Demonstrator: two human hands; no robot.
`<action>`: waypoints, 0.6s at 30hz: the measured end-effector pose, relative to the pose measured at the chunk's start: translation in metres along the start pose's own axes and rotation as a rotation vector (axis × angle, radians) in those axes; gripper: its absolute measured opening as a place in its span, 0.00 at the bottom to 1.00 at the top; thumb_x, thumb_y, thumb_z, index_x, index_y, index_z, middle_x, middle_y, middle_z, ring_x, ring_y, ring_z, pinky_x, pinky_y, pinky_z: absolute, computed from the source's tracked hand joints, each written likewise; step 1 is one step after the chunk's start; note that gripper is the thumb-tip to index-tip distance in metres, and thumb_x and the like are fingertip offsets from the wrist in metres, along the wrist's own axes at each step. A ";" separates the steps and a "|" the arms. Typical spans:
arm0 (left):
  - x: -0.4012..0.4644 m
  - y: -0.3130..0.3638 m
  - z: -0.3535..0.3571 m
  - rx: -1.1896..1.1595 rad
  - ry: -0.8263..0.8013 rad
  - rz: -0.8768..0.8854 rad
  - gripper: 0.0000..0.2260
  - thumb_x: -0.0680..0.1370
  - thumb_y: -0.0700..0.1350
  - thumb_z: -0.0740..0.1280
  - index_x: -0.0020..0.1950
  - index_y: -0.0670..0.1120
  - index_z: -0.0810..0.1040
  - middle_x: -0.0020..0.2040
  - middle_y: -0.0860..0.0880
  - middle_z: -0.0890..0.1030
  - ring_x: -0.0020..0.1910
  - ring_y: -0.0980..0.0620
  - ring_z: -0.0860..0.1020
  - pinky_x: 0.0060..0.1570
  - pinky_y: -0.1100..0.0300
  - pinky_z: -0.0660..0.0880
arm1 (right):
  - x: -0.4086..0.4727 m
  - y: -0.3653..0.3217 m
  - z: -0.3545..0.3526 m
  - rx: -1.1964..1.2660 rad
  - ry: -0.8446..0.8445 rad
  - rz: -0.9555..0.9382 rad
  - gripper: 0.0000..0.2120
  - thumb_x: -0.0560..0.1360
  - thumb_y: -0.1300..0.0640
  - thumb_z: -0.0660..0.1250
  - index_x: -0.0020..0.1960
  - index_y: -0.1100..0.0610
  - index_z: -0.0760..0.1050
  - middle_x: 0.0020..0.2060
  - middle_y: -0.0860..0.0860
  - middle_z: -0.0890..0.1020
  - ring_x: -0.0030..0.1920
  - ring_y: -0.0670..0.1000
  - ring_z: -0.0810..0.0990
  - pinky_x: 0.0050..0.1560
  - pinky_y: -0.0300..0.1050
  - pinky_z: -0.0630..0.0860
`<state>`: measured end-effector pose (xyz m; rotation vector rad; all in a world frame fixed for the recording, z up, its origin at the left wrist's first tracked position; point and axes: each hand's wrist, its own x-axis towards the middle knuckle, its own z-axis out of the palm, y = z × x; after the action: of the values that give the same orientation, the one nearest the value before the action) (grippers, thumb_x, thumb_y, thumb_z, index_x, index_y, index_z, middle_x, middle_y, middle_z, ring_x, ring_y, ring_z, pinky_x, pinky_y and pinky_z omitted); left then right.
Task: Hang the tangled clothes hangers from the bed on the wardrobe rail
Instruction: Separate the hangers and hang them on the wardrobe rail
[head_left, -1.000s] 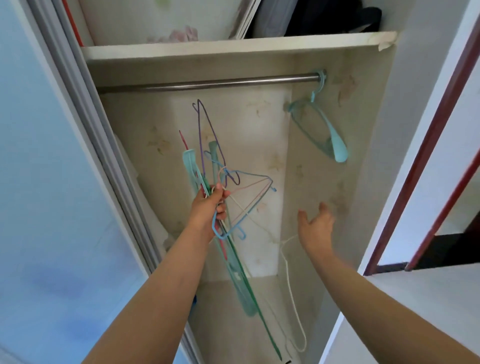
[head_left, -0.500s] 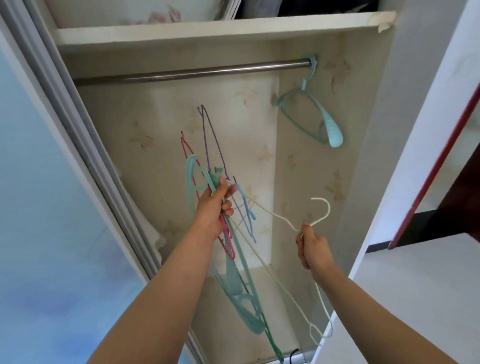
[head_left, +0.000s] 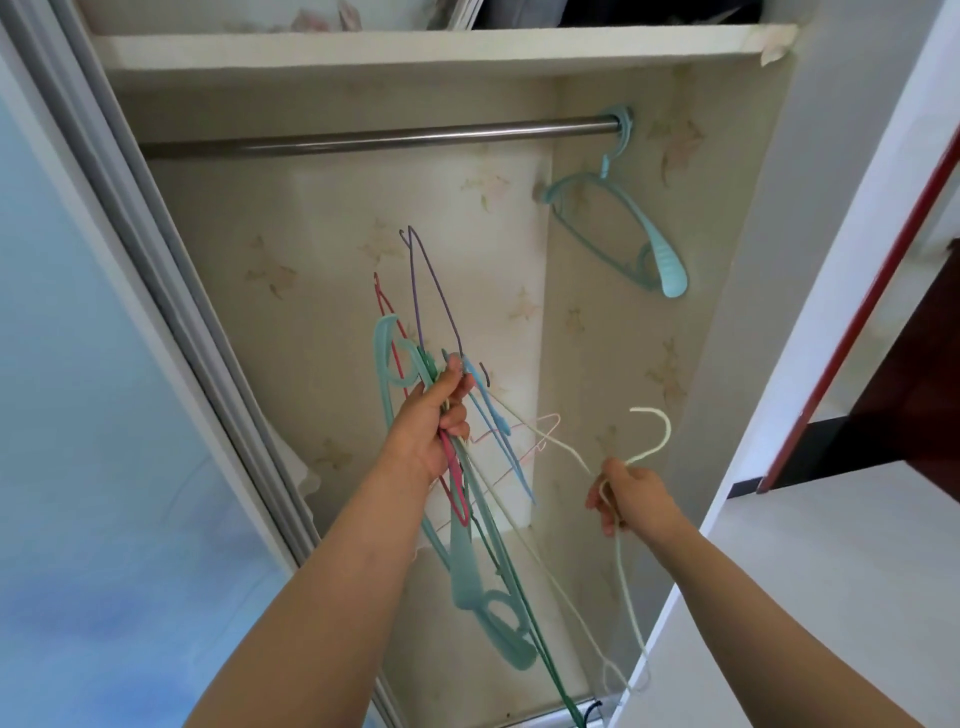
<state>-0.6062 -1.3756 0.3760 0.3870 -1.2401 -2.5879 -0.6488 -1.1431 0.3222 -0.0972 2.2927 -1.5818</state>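
I see a white shelf (head_left: 415, 47) across the top, with dark folded items (head_left: 623, 8) on it. A pale blue sliding door (head_left: 78, 415) fills my left; a red-trimmed frame (head_left: 857, 312) stands right.

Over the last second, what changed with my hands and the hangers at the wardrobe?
The right hand, which was open and empty, took hold of the thin white wire hanger by its neck and drew it right, out of the bundle. The left hand keeps gripping the tangled bundle of coloured hangers. The teal plastic hanger stays on the steel wardrobe rail.
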 end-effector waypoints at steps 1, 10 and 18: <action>-0.001 -0.001 0.000 0.003 0.001 -0.008 0.09 0.74 0.48 0.70 0.48 0.44 0.76 0.30 0.54 0.78 0.18 0.62 0.60 0.18 0.70 0.58 | 0.003 0.003 0.000 -0.053 -0.061 0.069 0.23 0.80 0.53 0.54 0.33 0.63 0.76 0.25 0.56 0.77 0.24 0.53 0.74 0.29 0.39 0.71; -0.011 -0.031 0.002 0.244 0.043 0.011 0.04 0.78 0.42 0.68 0.49 0.44 0.74 0.31 0.52 0.79 0.22 0.58 0.59 0.21 0.66 0.57 | -0.049 -0.089 0.019 -0.275 -0.047 -0.356 0.31 0.71 0.26 0.48 0.54 0.47 0.74 0.41 0.45 0.83 0.43 0.48 0.82 0.52 0.51 0.77; -0.013 -0.052 0.005 0.435 0.095 0.067 0.07 0.78 0.46 0.68 0.50 0.43 0.75 0.31 0.47 0.75 0.23 0.55 0.62 0.24 0.62 0.59 | -0.046 -0.086 0.044 -0.616 -0.184 -0.319 0.15 0.81 0.48 0.55 0.54 0.58 0.74 0.43 0.55 0.82 0.42 0.54 0.79 0.42 0.46 0.73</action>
<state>-0.6009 -1.3359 0.3395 0.5293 -1.7448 -2.2029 -0.6035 -1.2031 0.3991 -0.7574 2.6149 -0.8758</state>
